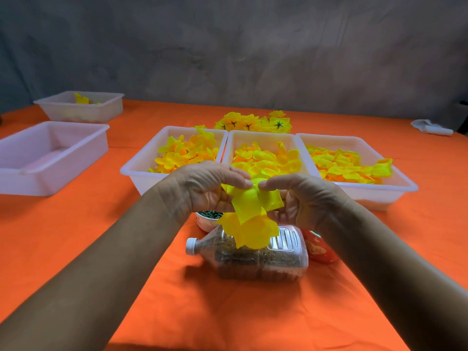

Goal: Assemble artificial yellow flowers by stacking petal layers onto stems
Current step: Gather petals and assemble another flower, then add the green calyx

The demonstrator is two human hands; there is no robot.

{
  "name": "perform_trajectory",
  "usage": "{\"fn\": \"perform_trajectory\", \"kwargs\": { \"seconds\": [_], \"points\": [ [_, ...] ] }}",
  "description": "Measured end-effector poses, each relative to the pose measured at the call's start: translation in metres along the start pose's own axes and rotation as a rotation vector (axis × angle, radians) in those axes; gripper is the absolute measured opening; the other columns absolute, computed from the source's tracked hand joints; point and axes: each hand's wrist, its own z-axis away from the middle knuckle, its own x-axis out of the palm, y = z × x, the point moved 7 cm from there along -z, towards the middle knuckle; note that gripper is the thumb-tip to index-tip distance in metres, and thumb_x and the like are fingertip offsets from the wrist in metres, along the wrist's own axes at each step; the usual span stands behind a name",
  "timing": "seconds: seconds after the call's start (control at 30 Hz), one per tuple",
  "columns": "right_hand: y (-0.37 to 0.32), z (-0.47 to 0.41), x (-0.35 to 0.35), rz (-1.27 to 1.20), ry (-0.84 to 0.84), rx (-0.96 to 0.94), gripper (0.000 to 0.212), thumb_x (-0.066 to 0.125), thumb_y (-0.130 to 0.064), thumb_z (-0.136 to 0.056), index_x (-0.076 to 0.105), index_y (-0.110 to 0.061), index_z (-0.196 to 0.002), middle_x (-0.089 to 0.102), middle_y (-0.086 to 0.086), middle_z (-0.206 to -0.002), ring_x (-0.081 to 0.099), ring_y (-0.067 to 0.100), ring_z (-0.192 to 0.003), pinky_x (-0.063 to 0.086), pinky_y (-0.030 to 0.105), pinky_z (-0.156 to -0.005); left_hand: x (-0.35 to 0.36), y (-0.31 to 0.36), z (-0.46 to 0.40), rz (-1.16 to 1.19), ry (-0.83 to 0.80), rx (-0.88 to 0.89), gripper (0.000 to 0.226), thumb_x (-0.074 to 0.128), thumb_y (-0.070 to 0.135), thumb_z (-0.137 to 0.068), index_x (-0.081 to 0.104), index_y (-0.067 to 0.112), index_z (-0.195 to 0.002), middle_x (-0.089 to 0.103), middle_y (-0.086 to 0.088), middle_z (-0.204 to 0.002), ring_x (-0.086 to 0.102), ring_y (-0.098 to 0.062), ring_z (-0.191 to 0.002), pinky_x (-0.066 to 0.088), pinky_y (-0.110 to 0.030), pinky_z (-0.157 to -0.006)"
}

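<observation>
Both hands meet above the table's middle around a stack of yellow petal layers (249, 216). My left hand (205, 187) grips the stack from the left and my right hand (301, 196) pinches it from the right, thumbs nearly touching on top. The stem is hidden inside the petals. Behind the hands stand three white trays of loose yellow petals: left (138, 171), middle (234, 140), right (395, 191). Several finished flowers (253, 122) lie in a heap beyond the trays. A small white bowl of dark green pieces (206, 221) sits just under my left hand.
A plastic bottle (253, 259) filled with brown grains lies on its side below the hands, a red packet (320, 249) beside it. Two more white trays (48, 158) (81, 107) stand at the left on the orange tablecloth (88, 224). A white object (430, 127) lies far right.
</observation>
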Motion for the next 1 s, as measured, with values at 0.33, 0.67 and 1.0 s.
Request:
{"fn": "perform_trajectory", "kwargs": {
  "seconds": [0.33,0.67,1.0],
  "points": [
    [0.007,-0.002,-0.002,0.035,0.031,-0.040,0.018,0.061,0.000,-0.079,0.058,-0.011,-0.094,0.070,0.008,-0.080,0.067,0.017,-0.057,0.051,0.022,-0.049,-0.002,-0.001,-0.002,-0.150,0.075,0.103,0.019,0.067,-0.005,-0.076,0.066,0.013,-0.085,0.065,-0.003,-0.070,0.063,-0.018,-0.060,0.050,-0.025,-0.048],
    [-0.005,0.002,-0.006,0.180,0.066,-0.162,0.018,0.068,0.000,-0.076,0.058,-0.013,-0.082,0.068,0.003,-0.065,0.064,0.016,-0.054,0.050,0.024,-0.050,-0.009,-0.001,0.000,-0.153,0.084,0.083,0.023,0.070,-0.004,-0.074,0.062,0.012,-0.089,0.069,-0.003,-0.064,0.065,-0.017,-0.051,0.053,-0.024,-0.046],
    [-0.006,0.003,-0.006,0.267,0.146,-0.167,0.025,0.073,0.000,-0.071,0.061,-0.011,-0.091,0.064,0.013,-0.090,0.061,0.025,-0.073,0.048,0.029,-0.060,-0.010,-0.001,0.002,-0.192,0.148,0.089,0.019,0.071,-0.002,-0.075,0.061,0.012,-0.084,0.066,-0.006,-0.065,0.061,-0.018,-0.049,0.050,-0.022,-0.043]
  ]
}}
